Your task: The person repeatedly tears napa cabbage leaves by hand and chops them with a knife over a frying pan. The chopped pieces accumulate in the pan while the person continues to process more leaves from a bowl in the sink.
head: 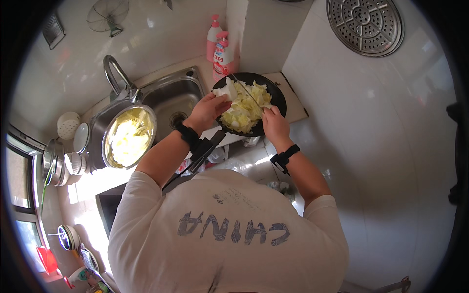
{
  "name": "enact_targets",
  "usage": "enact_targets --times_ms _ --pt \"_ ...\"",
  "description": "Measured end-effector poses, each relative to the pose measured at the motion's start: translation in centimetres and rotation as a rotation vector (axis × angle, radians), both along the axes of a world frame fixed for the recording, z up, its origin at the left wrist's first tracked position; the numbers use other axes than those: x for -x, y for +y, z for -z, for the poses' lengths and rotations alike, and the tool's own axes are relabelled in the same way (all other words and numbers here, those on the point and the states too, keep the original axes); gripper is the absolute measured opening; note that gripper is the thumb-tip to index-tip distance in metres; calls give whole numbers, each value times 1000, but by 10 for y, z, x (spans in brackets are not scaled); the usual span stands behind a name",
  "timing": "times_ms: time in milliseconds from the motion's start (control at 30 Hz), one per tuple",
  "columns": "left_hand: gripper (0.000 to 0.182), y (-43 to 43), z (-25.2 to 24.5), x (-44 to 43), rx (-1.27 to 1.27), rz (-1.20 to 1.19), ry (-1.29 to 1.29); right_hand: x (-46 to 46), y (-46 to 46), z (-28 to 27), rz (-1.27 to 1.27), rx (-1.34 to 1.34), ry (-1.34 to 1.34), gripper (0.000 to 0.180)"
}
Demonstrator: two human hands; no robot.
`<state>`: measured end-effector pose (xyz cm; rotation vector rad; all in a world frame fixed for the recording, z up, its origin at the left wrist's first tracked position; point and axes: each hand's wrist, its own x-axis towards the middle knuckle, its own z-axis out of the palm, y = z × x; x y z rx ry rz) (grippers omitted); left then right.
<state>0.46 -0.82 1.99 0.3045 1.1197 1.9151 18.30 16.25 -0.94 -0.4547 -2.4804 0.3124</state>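
My left hand (209,110) holds a white piece of cabbage (226,91) over the left part of a black frying pan (279,96). Cut cabbage leaves (242,114), pale yellow and white, lie in the pan. My right hand (274,122) is closed at the pan's right side on the near end of a knife (246,89), whose thin blade slants up and left across the cabbage. Its handle is hidden by my fingers. To the left, a steel bowl (155,126) full of brightly lit cabbage rests at the sink.
A steel sink (190,96) with a faucet (118,75) lies left of the pan. Two pink pump bottles (223,58) stand behind the pan. Bowls (75,163) and a white plate (81,137) are at the far left. The pan's handle (213,143) points towards me, and a tiled wall rises on the right.
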Motion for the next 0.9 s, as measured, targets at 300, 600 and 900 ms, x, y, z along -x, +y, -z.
enact_targets --times_ms 300,600,900 --pt "9 10 1 -5 104 51 171 1 -26 -26 -128 -16 185 23" --pt "19 13 5 -2 86 15 147 1 -23 -22 -131 -21 190 20" --pt "18 14 21 19 52 -86 74 1 -21 -17 -137 -12 158 18"
